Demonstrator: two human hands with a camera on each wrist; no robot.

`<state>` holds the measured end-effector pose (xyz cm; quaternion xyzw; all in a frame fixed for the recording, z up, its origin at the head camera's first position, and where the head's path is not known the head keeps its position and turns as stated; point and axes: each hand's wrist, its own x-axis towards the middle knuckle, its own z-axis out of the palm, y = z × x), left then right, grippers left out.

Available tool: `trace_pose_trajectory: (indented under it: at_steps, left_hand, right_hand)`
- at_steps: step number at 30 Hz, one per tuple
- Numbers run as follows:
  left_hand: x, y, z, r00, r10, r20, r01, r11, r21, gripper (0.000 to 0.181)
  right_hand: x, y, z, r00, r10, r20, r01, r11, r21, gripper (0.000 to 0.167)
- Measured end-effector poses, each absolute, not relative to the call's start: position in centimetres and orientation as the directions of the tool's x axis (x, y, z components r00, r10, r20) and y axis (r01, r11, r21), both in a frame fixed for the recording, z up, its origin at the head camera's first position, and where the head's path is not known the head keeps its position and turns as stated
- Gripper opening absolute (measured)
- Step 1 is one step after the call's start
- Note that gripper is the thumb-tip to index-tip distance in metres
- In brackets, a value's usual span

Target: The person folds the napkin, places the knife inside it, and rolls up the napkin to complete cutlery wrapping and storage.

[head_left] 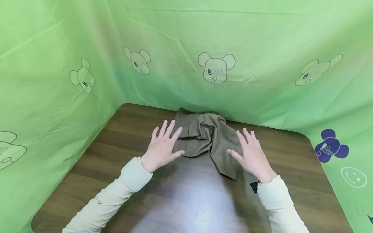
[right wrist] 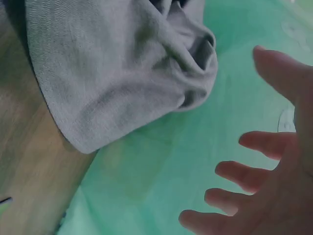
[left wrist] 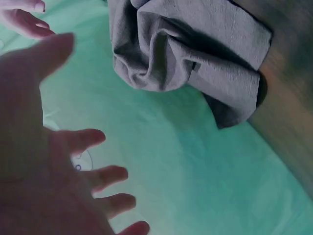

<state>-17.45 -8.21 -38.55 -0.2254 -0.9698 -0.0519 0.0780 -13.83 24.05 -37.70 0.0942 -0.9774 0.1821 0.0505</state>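
Brown wood-grain table (head_left: 110, 152); green curtain (head_left: 175, 89) behind, outlined bear heads (head_left: 215, 76); purple bear head (head_left: 329, 148) above white smiley (head_left: 353, 177).

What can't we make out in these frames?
Head: underside of the cloth, hidden by its folds.
Head: near side of the tabletop, cut by bottom edge.
Head: what the black object is; partly behind the right sleeve.
Left wrist: rest of the cloth, cut by top edge.
Right wrist: identity of the dark sliver, cut by left edge.
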Motion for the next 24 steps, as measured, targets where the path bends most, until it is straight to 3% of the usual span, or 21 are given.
trace_pose_trajectory:
  at_steps: [5,11,15,18,24]
  left_hand:
    - [-17.9,-8.1,-39.2,-0.858,0.418,0.298,0.480,0.859,0.178,0.056]
    - [-18.7,-8.4,-40.5,-0.842,0.407,0.354,0.517,0.797,0.314,0.020]
    - [-19.0,-8.6,-41.4,-0.853,0.439,0.282,0.518,0.779,0.353,0.005]
    - [-19.1,-8.7,-42.3,-0.850,0.489,0.199,0.527,0.771,0.358,0.007]
    - [-19.5,-8.3,-43.8,-0.757,0.645,0.100,0.634,0.691,0.346,0.008]
  right_hand:
    - [-13.8,24.7,-37.7,-0.987,-0.096,0.128,-0.141,0.900,-0.412,0.069]
    - [-13.5,25.3,-39.4,-0.991,-0.045,0.124,-0.098,0.884,-0.458,0.048]
    - [-13.2,25.1,-41.3,-0.993,-0.063,0.100,-0.102,0.883,-0.459,0.036]
    - [-13.0,24.7,-42.7,-0.994,-0.088,0.071,-0.111,0.880,-0.461,0.024]
    - [-12.7,23.3,-44.3,-0.990,-0.135,0.041,-0.138,0.876,-0.462,0.016]
